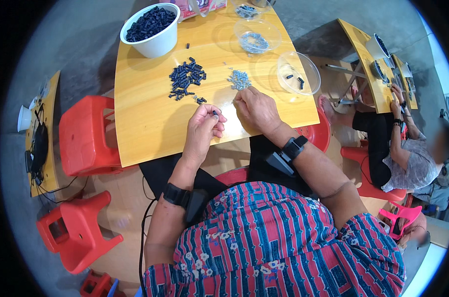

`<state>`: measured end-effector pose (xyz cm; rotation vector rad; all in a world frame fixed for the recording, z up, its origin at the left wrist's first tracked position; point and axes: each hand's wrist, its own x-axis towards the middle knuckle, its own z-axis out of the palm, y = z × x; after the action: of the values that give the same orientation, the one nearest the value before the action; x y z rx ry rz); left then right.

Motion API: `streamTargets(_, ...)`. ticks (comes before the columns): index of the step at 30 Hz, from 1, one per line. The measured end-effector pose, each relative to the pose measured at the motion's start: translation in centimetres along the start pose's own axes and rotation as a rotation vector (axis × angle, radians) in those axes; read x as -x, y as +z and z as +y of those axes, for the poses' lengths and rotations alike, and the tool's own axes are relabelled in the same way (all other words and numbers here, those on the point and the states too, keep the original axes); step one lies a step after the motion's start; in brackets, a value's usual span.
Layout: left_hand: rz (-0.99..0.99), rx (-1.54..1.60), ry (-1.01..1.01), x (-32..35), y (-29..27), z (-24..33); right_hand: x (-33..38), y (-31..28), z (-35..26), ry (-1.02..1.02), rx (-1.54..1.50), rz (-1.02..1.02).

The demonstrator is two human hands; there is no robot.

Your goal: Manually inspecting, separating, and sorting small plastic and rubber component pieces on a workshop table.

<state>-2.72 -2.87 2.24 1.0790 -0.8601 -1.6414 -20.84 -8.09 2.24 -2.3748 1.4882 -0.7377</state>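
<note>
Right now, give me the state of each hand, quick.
Left hand: closed, pinching a small dark cylindrical piece between its fingertips.
Right hand: fingers curled on the wooden table below the pile of small metal parts; what it holds cannot be told.

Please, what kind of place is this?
Probably a small hand-assembly workshop: the wooden table holds a heap of small dark parts and clear bowls, and another person works alongside.
</note>
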Motion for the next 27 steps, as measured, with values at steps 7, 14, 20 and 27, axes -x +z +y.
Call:
streamTargets(7,0.043,0.183,0.001,-0.6,0.1,-0.2,-0.3,-1.7,-2.2,-0.161,-0.086,0.045)
streamTargets(14,0.277,-0.436,0.361,-0.7,0.9,-0.4,-0.2,-2.0,-3.0,-0.265,-0.057,0.04)
streamTargets(20,0.33,-0.568,0.408,-0.1,1.4,0.2,-0.1,-1.9,-3.1,-0.29,-0.027,0.06)
streamTargets(27,0.345,-0.597,0.421,0.3,1.3,-0.3,0.1,-2.0,-3.5,-0.345,0.005,0.079)
